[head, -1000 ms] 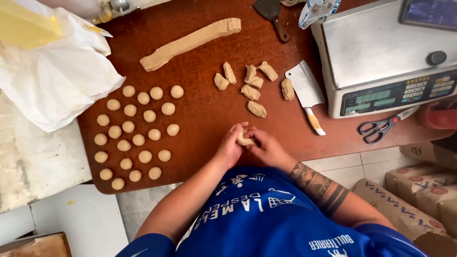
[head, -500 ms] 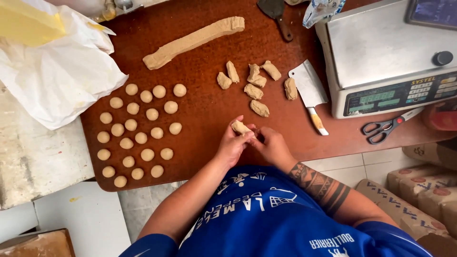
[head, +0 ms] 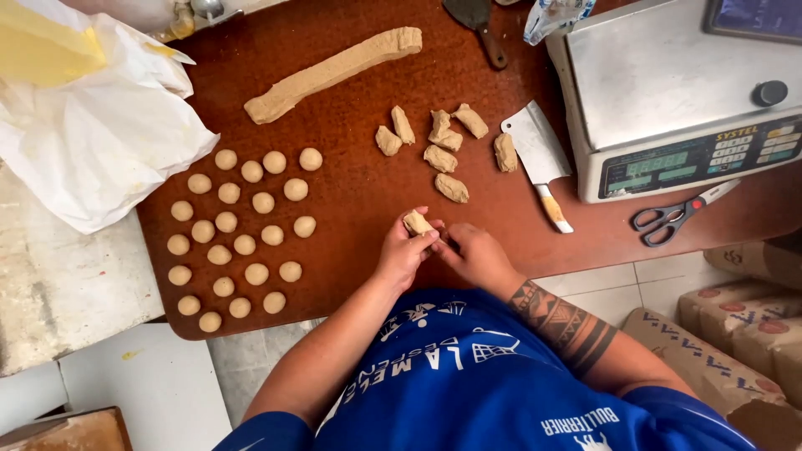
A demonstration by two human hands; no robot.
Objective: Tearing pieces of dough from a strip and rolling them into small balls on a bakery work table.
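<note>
My left hand [head: 403, 255] holds a small pale lump of dough [head: 416, 223] at its fingertips, above the front of the brown table [head: 351, 200]. My right hand [head: 478, 255], on a tattooed forearm, pinches the same lump from the right. Beyond my hands lie several cut dough chunks [head: 440, 157]. Rows of rolled dough balls [head: 242, 230] sit to the left. A long dough log [head: 334, 71] lies at the back.
A cleaver [head: 539, 154] lies right of the chunks, beside a metal weighing scale [head: 668, 92]. Scissors [head: 668, 219] rest in front of the scale. A crumpled white plastic bag [head: 92, 134] is at the left, a scraper [head: 476, 21] at the back, sacks [head: 735, 309] at lower right.
The dough lump has come out of my closed palms and up to my fingertips. My hands have parted slightly; the rest of the table is unchanged.
</note>
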